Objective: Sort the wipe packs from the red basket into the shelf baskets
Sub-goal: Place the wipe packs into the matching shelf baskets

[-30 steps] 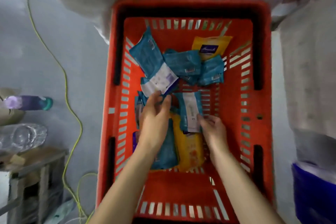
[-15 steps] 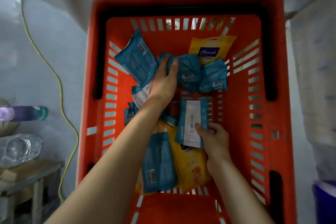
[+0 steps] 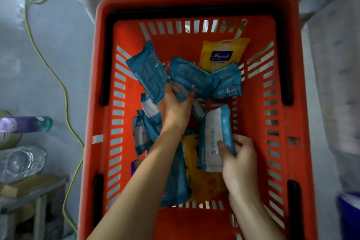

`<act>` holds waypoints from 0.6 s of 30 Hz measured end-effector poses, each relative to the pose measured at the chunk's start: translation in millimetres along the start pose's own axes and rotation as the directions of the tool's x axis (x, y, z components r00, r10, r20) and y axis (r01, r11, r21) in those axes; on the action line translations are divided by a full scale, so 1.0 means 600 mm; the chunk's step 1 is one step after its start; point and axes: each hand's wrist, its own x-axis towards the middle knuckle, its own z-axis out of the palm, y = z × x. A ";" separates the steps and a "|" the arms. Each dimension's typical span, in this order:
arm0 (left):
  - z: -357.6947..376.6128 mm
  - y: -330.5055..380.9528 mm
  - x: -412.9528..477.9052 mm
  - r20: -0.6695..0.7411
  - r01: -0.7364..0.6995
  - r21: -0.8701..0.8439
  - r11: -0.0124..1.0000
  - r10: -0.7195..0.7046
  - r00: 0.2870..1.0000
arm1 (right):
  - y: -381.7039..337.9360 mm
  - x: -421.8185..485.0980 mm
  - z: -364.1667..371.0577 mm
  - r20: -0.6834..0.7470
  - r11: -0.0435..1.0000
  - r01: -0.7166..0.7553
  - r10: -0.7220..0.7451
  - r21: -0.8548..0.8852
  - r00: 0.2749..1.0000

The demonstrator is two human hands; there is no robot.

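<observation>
Nearest me, my right hand [image 3: 239, 154] is low in the red basket [image 3: 194, 224]. Its thumb and fingers [image 3: 222, 147] pinch the near end of a white-faced pack [image 3: 213, 136], which tilts up on its blue edge. Beside it, partly under my left forearm, lie a near yellow pack [image 3: 206, 179] and a long blue pack [image 3: 177, 181]. More blue ones overlap against the left wall.

Further in, my left hand [image 3: 175, 109] has its fingers curled round the lower end of a crumpled blue pack [image 3: 187, 74] in the middle of the heap. That pack touches a flat blue pack [image 3: 148, 76] on its left and another blue pack [image 3: 226, 82] on its right. Behind them a far yellow pack [image 3: 222, 54] leans on the back wall.

As I judge it, the sorting has barely started or is midway at most. At least eight packs are in the basket and none is lifted clear. I see no shelf baskets from here, so I cannot tell how many packs are already placed. What remains is to lift these two and carry them out, then return for the rest.

Outside the basket, to the left, a yellow-green cable [image 3: 66, 103] runs across the floor past a purple bottle [image 3: 25, 124].
</observation>
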 end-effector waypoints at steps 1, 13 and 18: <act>0.004 -0.003 -0.003 -0.011 0.008 0.002 1.000 -0.008 1.000 | -0.004 -0.007 -0.004 0.004 1.000 0.024 -0.024 -0.015 1.000; -0.119 -0.003 -0.156 0.275 0.151 -0.638 0.755 0.040 0.961 | -0.084 -0.077 -0.052 0.091 0.931 0.054 -0.093 0.361 0.992; -0.154 0.010 -0.202 0.382 0.332 -0.750 0.572 -0.035 0.923 | -0.093 -0.139 -0.054 0.041 0.917 0.107 -0.133 0.383 0.990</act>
